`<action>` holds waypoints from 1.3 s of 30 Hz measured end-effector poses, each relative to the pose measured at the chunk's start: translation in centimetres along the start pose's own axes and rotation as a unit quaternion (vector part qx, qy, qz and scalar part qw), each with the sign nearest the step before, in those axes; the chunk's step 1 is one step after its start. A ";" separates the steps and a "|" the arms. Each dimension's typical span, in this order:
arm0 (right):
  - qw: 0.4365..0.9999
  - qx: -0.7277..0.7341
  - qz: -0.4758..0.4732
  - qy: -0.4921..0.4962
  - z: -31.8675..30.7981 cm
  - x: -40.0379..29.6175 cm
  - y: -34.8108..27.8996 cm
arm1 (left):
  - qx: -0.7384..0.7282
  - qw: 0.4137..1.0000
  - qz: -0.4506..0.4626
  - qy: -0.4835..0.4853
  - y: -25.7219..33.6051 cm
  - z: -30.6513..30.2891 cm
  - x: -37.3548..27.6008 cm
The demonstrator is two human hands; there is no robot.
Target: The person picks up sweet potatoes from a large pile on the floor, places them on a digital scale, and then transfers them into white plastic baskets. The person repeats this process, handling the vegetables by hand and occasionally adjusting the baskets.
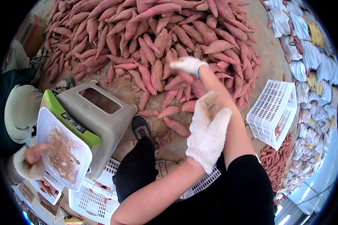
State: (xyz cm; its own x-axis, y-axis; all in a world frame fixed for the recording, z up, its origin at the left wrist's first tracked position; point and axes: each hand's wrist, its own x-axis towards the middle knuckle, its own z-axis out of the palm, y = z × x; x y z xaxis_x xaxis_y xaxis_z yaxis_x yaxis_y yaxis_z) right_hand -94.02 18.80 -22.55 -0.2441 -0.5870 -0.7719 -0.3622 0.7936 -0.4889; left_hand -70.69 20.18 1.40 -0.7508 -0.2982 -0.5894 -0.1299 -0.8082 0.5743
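A large pile of reddish sweet potatoes (157, 45) spreads over the floor before me. My right hand (189, 65), in a white knitted glove with a blue edge at the wrist, is stretched over the near part of the pile; it is blurred, and whether it grips a root cannot be told. Nearer to me, my left hand (207, 132), in a white knitted glove, hangs above the floor beside my right forearm, fingers apart, with nothing seen in it. Below it lies a single sweet potato (177, 126). Part of a white plastic crate (204, 182) shows beneath my arms.
At left stand a grey plastic stool (121, 121) and a green-edged scale with a soil-stained white tray (81, 157), a co-worker's hand (35, 154) at the tray. White crates (93, 201) are at lower left, another crate (270, 112) at right, near stacked sacks (309, 54).
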 end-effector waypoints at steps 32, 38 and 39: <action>0.905 -0.408 -0.037 0.112 13.1 -8.5 3.5 | 0.126 0.983 -0.066 -0.120 -0.6 0.9 -1.1; 0.980 0.048 0.065 0.183 15.3 -9.6 2.0 | 0.127 0.983 -0.054 -0.121 -0.2 1.0 -1.3; 0.986 0.030 0.071 0.148 15.5 -10.1 2.2 | 0.141 0.981 -0.049 -0.125 -0.4 0.9 -1.1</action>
State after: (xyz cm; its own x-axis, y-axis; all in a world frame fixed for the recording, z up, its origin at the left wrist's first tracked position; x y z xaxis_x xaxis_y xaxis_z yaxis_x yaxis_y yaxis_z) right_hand -78.47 28.95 -22.17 -0.5442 -0.4834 -0.6857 -0.2545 0.8739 -0.4141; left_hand -70.38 21.25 2.36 -0.8565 -0.0645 -0.5121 -0.3562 -0.6441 0.6770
